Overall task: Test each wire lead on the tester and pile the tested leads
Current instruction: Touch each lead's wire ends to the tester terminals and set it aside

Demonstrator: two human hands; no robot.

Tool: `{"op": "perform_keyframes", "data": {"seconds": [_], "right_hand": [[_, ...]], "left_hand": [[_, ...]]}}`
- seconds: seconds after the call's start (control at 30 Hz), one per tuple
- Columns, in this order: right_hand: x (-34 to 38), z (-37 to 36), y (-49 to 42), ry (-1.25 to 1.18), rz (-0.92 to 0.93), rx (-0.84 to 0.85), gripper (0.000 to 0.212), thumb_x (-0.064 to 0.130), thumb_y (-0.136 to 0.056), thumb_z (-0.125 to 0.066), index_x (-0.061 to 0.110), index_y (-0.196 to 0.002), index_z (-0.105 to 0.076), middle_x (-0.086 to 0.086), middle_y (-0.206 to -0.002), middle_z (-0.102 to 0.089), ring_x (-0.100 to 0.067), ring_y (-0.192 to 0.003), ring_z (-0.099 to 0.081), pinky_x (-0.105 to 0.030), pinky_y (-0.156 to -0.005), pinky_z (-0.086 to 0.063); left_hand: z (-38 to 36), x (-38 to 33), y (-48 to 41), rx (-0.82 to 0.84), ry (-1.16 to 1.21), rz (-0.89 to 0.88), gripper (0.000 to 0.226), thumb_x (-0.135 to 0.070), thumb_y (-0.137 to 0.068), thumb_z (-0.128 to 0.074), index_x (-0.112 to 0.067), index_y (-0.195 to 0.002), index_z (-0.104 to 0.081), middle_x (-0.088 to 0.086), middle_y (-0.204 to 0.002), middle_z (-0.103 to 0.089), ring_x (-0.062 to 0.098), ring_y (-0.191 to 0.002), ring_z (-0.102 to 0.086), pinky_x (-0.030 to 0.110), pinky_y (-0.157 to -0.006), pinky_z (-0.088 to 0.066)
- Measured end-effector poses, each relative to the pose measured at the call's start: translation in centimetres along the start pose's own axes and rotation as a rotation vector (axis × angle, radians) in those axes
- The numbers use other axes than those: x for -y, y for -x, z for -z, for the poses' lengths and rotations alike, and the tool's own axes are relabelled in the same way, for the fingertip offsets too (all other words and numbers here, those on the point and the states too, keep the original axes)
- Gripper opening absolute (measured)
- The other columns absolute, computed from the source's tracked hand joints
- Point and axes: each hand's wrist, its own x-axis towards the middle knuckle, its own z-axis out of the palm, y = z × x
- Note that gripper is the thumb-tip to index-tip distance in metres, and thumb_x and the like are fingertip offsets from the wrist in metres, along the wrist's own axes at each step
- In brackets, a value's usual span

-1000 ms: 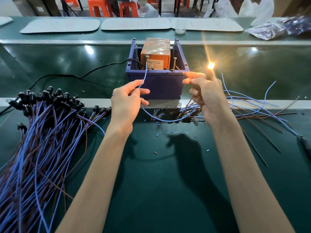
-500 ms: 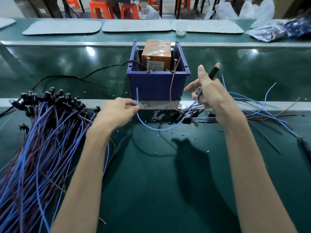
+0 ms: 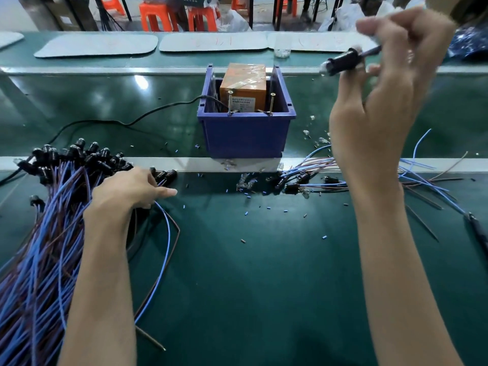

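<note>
Most of the work seems to be done already. A big pile (image 3: 47,220) of blue and brown leads with black ends lies on the left part of the green table (image 3: 250,286). It is probably the tested pile, although the picture cannot prove this. On the right, only a small heap (image 3: 311,178) of leads lies near the front right corner of the blue bin (image 3: 245,136), so probably few are left to test. The tester (image 3: 243,83), an orange box with 2 upright screws at its front, stands inside this bin. Nothing touches the screws now.

The right hand (image 3: 383,101) is raised high, to the right of the bin. It pinches the black end of 1 lead (image 3: 343,62) between thumb and fingers, but the wires of this lead are hidden and blurred. The left hand (image 3: 126,191) lies palm down on the right edge of the big pile, its fingers bent over some wires and the index finger stretched out. Whether it really grips them, one cannot tell. The held lead is away from both tester and pile, so it must still be laid down.
</note>
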Motion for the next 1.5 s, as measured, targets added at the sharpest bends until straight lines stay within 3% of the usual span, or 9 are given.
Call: {"op": "perform_keyframes", "data": {"seconds": [0.17, 0.33, 0.43, 0.5, 0.7, 0.87, 1.03, 1.33, 1.5], "right_hand": [[-1.5, -0.7, 0.7, 0.156, 0.083, 0.073, 0.032, -0.001, -0.078, -0.051, -0.001, -0.108, -0.063, -0.021, -0.112, -0.050, -0.029, -0.109, -0.048, -0.008, -0.098, -0.024], [-5.6, -2.3, 2.9, 0.335, -0.107, 0.895, 0.027, 0.013, -0.094, -0.050, 0.004, -0.117, -0.061, -0.015, -0.122, -0.045, -0.029, -0.114, -0.046, -0.042, -0.102, -0.039], [-6.9, -2.9, 5.0, 0.514, -0.187, 1.464, 0.035, 0.008, -0.091, -0.046, 0.008, -0.124, -0.055, -0.013, -0.129, -0.045, -0.031, -0.122, -0.046, -0.042, -0.100, -0.041], [-7.2, -3.3, 5.7, 0.536, -0.196, 1.572, 0.043, 0.006, -0.087, -0.047, 0.012, -0.129, -0.052, -0.012, -0.131, -0.044, -0.031, -0.125, -0.044, -0.043, -0.102, -0.041], [-6.5, -3.5, 4.4, 0.311, -0.236, 1.292, 0.039, 0.021, -0.095, -0.049, 0.021, -0.134, -0.052, -0.004, -0.127, -0.053, -0.024, -0.113, -0.053, -0.034, -0.093, -0.043], [-4.2, -3.1, 4.1, -0.160, -0.458, 1.301, 0.019, 0.038, -0.097, -0.050, 0.026, -0.101, -0.065, 0.009, -0.095, -0.070, 0.000, -0.071, -0.064, -0.024, -0.067, -0.045], [-2.7, -4.1, 5.3, -0.295, -0.721, 1.364, 0.044, 0.058, -0.094, -0.040, 0.022, -0.095, -0.066, 0.003, -0.083, -0.076, -0.006, -0.066, -0.070, -0.017, -0.055, -0.041], [-2.8, -4.3, 5.8, -0.494, -0.831, 1.206, 0.005, 0.013, -0.090, -0.065, 0.016, -0.092, -0.062, 0.010, -0.061, -0.069, 0.001, -0.051, -0.058, -0.008, -0.047, -0.040], [-2.5, -3.8, 4.7, -0.631, -0.854, 1.028, 0.007, 0.016, -0.087, -0.068, 0.017, -0.094, -0.066, 0.006, -0.071, -0.072, -0.005, -0.070, -0.061, -0.012, -0.057, -0.044]], "left_hand": [[-0.5, 0.6, -0.2, -0.075, 0.047, 0.057, 0.031, -0.046, -0.071, -0.080, -0.018, -0.069, -0.066, -0.006, -0.058, -0.070, 0.018, -0.087, -0.066, 0.035, -0.093, -0.049], [-0.9, -0.5, 0.4, -0.171, 0.020, 0.064, 0.019, -0.033, -0.072, -0.080, -0.023, -0.068, -0.065, 0.007, -0.091, -0.071, 0.029, -0.099, -0.062, 0.037, -0.090, -0.050], [-0.7, -1.0, 0.7, -0.133, 0.009, 0.031, 0.017, -0.029, -0.070, -0.081, -0.022, -0.069, -0.065, 0.005, -0.089, -0.071, 0.026, -0.096, -0.062, 0.036, -0.088, -0.050], [-0.4, -1.4, 1.0, -0.105, 0.010, -0.012, 0.015, -0.025, -0.069, -0.080, -0.021, -0.068, -0.065, 0.000, -0.079, -0.071, 0.022, -0.091, -0.062, 0.032, -0.081, -0.050], [1.2, -3.2, 3.2, -0.066, 0.095, -0.219, 0.015, -0.022, -0.075, -0.077, -0.019, -0.075, -0.063, -0.006, -0.056, -0.066, 0.010, -0.064, -0.057, 0.026, -0.059, -0.039], [2.3, -4.6, 5.7, -0.065, 0.148, -0.429, 0.011, -0.022, -0.079, -0.073, -0.022, -0.076, -0.063, -0.013, -0.052, -0.065, 0.007, -0.063, -0.057, 0.027, -0.064, -0.040], [2.3, -6.2, 7.7, -0.012, 0.343, -0.689, 0.015, -0.015, -0.079, -0.074, -0.022, -0.075, -0.062, -0.007, -0.062, -0.069, 0.007, -0.054, -0.061, 0.027, -0.063, -0.044], [-0.1, -7.1, 6.8, 0.400, 0.219, -0.814, 0.019, -0.021, -0.076, -0.080, -0.020, -0.083, -0.062, -0.003, -0.074, -0.072, 0.017, -0.072, -0.065, 0.031, -0.070, -0.050], [0.4, -6.7, 6.3, 0.268, 0.228, -0.763, 0.044, -0.059, -0.066, -0.062, -0.018, -0.082, -0.063, -0.005, -0.075, -0.073, 0.015, -0.075, -0.068, 0.038, -0.078, -0.054]]}}
